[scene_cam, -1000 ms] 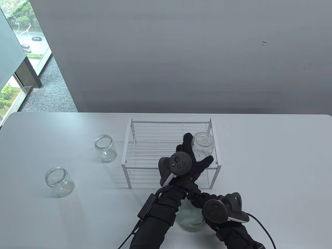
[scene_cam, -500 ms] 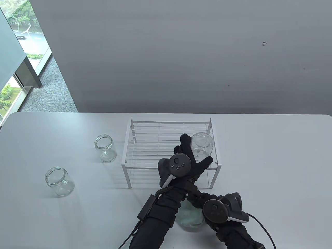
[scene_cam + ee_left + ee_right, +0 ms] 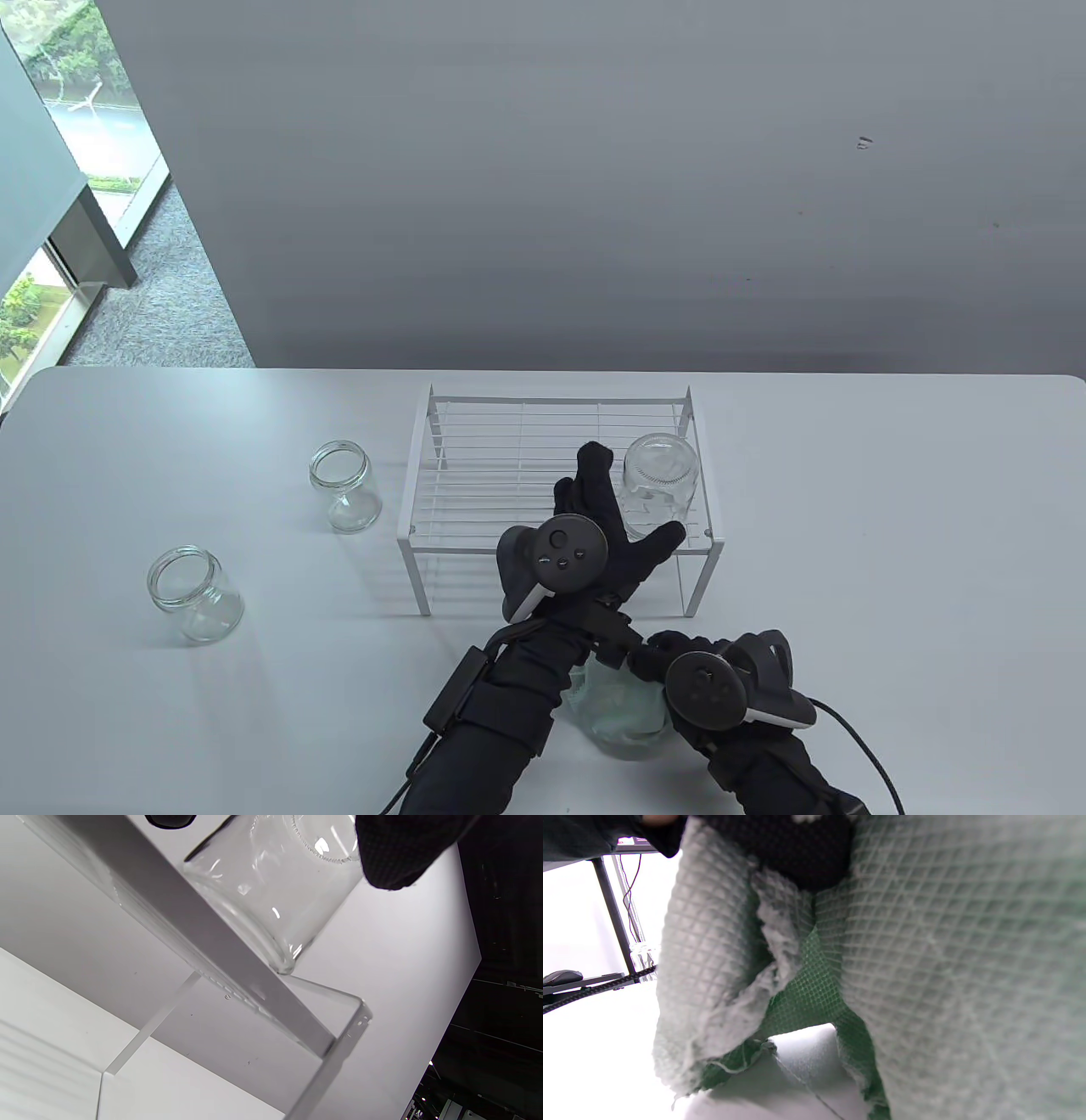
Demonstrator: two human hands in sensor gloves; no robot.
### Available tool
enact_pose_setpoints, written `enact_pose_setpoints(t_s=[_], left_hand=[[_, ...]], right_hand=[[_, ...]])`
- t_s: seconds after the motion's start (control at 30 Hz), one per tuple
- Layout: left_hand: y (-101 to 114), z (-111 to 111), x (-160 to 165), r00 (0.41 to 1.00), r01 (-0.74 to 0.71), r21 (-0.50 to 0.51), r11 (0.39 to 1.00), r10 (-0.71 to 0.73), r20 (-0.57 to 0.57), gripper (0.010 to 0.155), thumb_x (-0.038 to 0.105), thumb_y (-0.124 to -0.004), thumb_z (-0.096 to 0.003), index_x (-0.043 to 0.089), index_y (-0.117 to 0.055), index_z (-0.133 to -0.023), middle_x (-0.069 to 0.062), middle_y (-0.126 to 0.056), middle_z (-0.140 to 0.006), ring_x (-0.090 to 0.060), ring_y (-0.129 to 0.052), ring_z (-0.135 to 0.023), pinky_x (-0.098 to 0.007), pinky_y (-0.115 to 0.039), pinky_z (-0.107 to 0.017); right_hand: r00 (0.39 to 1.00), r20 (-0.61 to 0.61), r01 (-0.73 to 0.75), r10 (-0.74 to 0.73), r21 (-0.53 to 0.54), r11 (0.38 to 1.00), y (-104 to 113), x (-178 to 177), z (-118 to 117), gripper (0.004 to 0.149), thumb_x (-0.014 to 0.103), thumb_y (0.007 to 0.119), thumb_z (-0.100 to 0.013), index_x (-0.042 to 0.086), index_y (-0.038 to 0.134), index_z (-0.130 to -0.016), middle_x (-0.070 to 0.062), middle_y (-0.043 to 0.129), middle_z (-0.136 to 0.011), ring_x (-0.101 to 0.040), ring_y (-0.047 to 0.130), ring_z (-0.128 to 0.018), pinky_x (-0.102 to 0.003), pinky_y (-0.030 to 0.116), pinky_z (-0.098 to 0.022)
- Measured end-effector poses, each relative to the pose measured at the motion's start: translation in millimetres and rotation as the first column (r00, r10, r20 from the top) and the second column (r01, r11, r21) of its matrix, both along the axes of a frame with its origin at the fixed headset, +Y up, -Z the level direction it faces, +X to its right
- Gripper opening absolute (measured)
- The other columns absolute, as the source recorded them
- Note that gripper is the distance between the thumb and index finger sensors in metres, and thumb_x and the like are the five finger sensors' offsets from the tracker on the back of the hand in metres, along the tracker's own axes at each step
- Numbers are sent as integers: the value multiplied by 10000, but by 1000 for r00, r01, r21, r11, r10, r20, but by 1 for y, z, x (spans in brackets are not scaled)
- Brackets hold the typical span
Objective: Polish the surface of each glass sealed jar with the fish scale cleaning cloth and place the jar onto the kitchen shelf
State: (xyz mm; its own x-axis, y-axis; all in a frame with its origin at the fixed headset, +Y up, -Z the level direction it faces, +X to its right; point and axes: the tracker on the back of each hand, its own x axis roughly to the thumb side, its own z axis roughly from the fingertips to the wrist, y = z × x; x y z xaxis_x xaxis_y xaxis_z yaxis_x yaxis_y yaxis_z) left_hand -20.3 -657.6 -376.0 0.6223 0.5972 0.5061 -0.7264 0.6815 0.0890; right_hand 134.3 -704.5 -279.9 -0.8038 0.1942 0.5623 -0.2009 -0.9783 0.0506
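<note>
A clear glass jar stands on the right front part of the white wire shelf; its stippled base seems to face up. My left hand hovers just left of it, fingers spread and off the glass. In the left wrist view the jar rests on the shelf's front bar, with a gloved fingertip beside it. My right hand sits at the table's front edge and grips the pale green cleaning cloth, which fills the right wrist view.
Two more open glass jars stand on the table left of the shelf, one near it and one further front left. The white table extends to the right of the shelf. A grey wall rises behind.
My left hand has let go of the jar and drawn back slightly to the left and toward me. The jar stays on the shelf. The right hand has not moved.
</note>
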Motion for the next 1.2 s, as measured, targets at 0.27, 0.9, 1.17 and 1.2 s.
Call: enact_pose_setpoints(t_s=[0.27,0.9,1.17,1.2], left_hand=[[17,16,-29,1000,20,69,997,-19,-9,1127,570,-830,-444,-62,-114,-1042,-345,-383,-1083,-563,-578,-980,-720,-390,-670],[26,54,-221,806,448,186,874,-306,-506,682,364,-688,-539,19,-414,-1060,-286,-535,-1046,-490,-690,-928,-701,-381,-663],[-6,38,-298,608,487,-172,856,-474,-638,651,316,-718,-520,18,-485,-1050,-268,-639,-1003,-469,-776,-872,-697,-408,-664],[-10,37,-306,591,469,-213,857,-484,-645,655,322,-727,-517,21,-492,-1049,-256,-659,-994,-459,-792,-861,-695,-413,-667]], right_hand=[[1000,0,-8,8,-3,1000,0,0,1,395,37,718,-459,106,897,-804,-303,844,-805,-447,961,-592,-552,765,-426],[1000,-9,8,-8,-14,1000,-2,-4,3,399,44,719,-458,94,890,-816,-304,845,-802,-445,963,-587,-551,765,-423],[1000,-1,20,-20,-16,1000,-2,-3,4,400,46,719,-458,95,890,-817,-304,848,-798,-443,966,-584,-550,767,-421],[1000,1,23,-22,-17,1000,-2,-3,3,400,46,719,-457,94,890,-816,-304,847,-798,-443,965,-584,-549,767,-420]])
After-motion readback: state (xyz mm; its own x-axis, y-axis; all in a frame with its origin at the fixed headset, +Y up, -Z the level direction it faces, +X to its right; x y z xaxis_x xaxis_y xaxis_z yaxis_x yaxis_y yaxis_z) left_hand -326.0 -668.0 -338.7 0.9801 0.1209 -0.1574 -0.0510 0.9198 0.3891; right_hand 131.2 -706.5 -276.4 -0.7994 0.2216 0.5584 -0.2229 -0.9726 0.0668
